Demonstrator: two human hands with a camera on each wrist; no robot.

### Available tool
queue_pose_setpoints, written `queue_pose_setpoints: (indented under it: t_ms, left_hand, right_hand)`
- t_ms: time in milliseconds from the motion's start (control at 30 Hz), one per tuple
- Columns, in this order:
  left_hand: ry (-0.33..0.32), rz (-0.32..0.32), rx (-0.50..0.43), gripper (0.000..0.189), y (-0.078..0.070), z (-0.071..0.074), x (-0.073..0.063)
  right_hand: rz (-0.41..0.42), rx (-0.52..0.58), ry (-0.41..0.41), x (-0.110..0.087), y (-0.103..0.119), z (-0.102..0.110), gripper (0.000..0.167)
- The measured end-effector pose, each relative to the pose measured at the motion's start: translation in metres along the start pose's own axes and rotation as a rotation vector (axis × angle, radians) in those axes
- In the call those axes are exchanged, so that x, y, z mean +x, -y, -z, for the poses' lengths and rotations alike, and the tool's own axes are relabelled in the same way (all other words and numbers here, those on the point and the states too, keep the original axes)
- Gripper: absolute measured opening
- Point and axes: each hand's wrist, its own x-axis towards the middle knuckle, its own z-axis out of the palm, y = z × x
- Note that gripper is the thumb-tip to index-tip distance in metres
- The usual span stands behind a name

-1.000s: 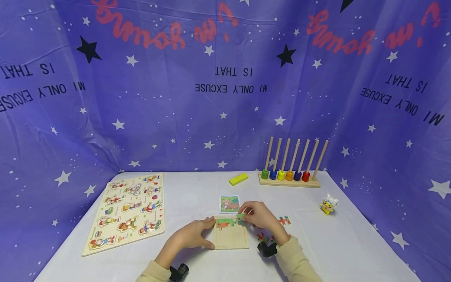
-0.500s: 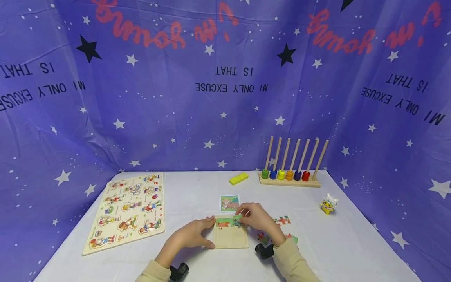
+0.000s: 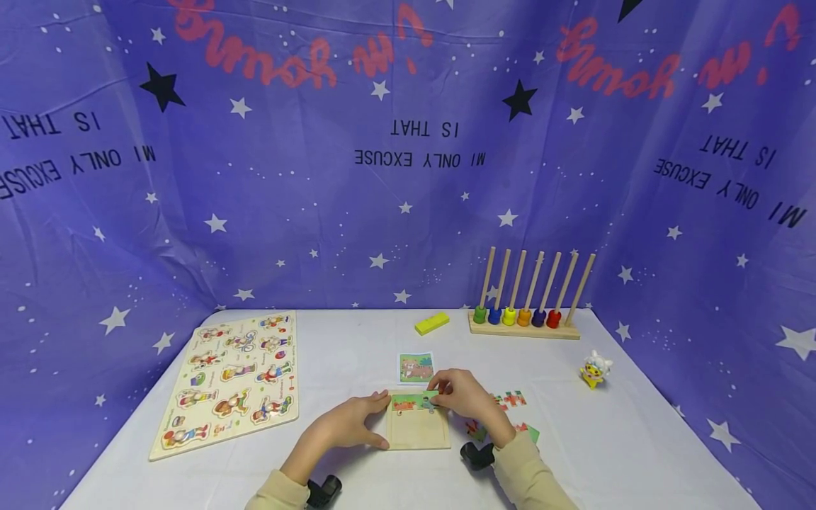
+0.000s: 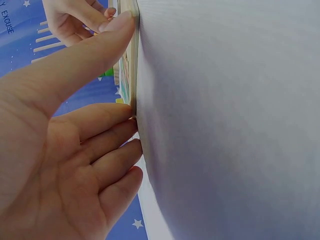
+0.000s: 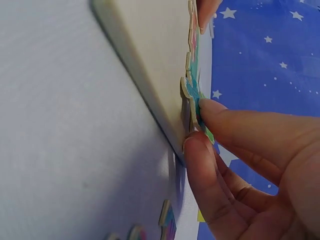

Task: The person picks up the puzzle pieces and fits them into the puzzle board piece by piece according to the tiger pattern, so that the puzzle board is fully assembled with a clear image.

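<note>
A shallow wooden puzzle tray lies on the white table in front of the person, with joined puzzle pieces along its far left side. My left hand rests against the tray's left edge, thumb toward the near corner and fingers toward the far one. My right hand pinches a green and blue jigsaw piece between thumb and fingers at the tray's far right corner. In the right wrist view this piece sits slightly tilted, its left side meeting the joined pieces.
Loose jigsaw pieces lie to the right, partly behind the right forearm. Beyond the tray is a picture card. A peg puzzle board lies left; a yellow block, bead rack and small figurine stand farther back.
The right hand has brought the jigsaw piece slightly left and down into the tray's far right corner, against the joined pieces. The left hand has stayed at the tray's edge.
</note>
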Motion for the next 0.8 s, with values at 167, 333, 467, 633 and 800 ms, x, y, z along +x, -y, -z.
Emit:
queue_pose_setpoints:
  t_ms: [167, 333, 467, 633, 800]
  left_hand:
    - [0.001, 0.001, -0.002, 0.083, 0.0007, -0.0004, 0.0004]
    - [0.003, 0.002, -0.003, 0.083, 0.0008, -0.0006, 0.0006]
    - [0.004, 0.003, -0.003, 0.084, 0.0006, -0.0004, 0.0006]
    - [0.002, 0.005, -0.003, 0.084, 0.0008, -0.0002, 0.0006]
    - [0.005, 0.007, -0.003, 0.084, 0.001, 0.0002, 0.0008]
  right_hand:
    - [-0.013, -0.005, 0.002, 0.0005, 0.0002, -0.0008, 0.012]
    - [-0.026, 0.005, 0.006, 0.0004, -0.0002, -0.0017, 0.012]
    - [-0.023, 0.021, 0.015, -0.0001, -0.0005, -0.0017, 0.011]
    - [-0.006, 0.035, 0.026, -0.0006, -0.001, -0.0005, 0.011]
    - [0.007, 0.026, 0.038, 0.0, -0.0006, 0.001, 0.014]
